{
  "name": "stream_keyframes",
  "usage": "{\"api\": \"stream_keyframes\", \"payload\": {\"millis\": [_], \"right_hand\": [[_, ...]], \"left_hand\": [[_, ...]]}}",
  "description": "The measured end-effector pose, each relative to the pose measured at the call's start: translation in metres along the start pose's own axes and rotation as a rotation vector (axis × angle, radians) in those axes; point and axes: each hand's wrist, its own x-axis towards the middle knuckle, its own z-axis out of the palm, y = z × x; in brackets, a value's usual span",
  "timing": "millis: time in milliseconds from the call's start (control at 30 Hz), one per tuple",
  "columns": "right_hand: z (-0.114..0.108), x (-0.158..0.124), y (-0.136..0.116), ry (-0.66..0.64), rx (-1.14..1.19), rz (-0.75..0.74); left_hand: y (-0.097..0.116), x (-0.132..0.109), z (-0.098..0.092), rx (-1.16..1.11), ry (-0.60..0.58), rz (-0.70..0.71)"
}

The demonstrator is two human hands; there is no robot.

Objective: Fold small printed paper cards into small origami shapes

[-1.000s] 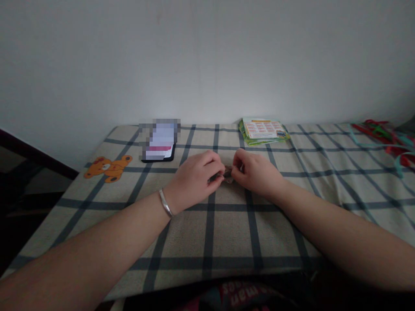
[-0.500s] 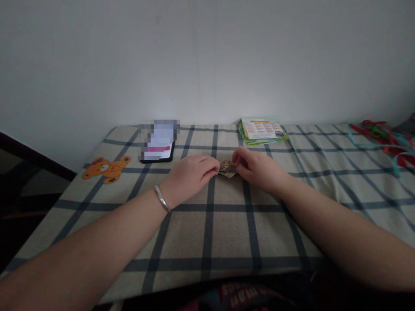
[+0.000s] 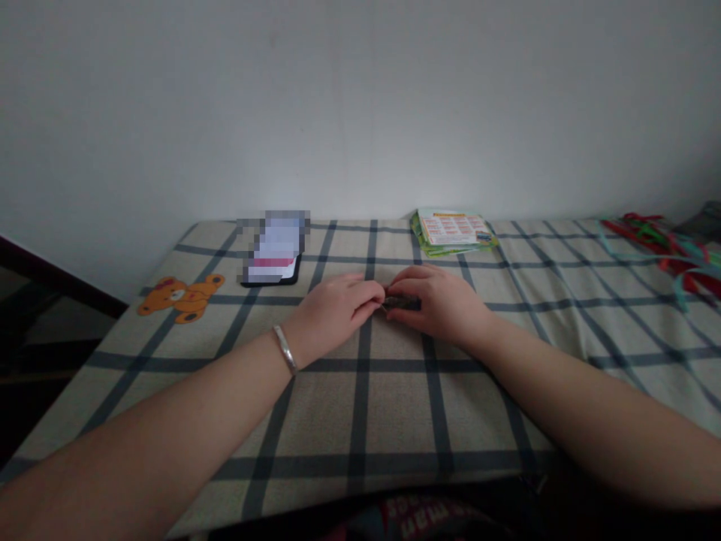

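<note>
A small piece of folded printed paper (image 3: 403, 302) is mostly hidden between my two hands, just above or on the checked cloth. My left hand (image 3: 336, 304), with a silver bangle at the wrist, pinches its left end between thumb and fingers. From the other side my right hand (image 3: 444, 302) curls around the paper, its thumb and fingertips closed close to the left fingertips. Only a dark, shaded part of the paper shows inside the right hand's curl.
A phone (image 3: 273, 252) with a lit screen lies at the back left, near a bear-shaped sticker or cutout (image 3: 183, 298). Printed leaflets (image 3: 454, 231) are stacked by the wall. Red, green and pale blue ribbons (image 3: 665, 244) lie at the right on the checked tablecloth (image 3: 394, 406).
My right hand has slid left over the paper and now covers most of it, its fingertips reaching the left ones. The left hand keeps its pinch.
</note>
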Motion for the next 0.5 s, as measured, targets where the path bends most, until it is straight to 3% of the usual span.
{"api": "stream_keyframes", "payload": {"millis": [500], "right_hand": [[0.0084, 0.0037, -0.0046, 0.028, 0.006, 0.117]], "left_hand": [[0.0043, 0.0024, -0.0002, 0.115, 0.035, 0.029]]}}
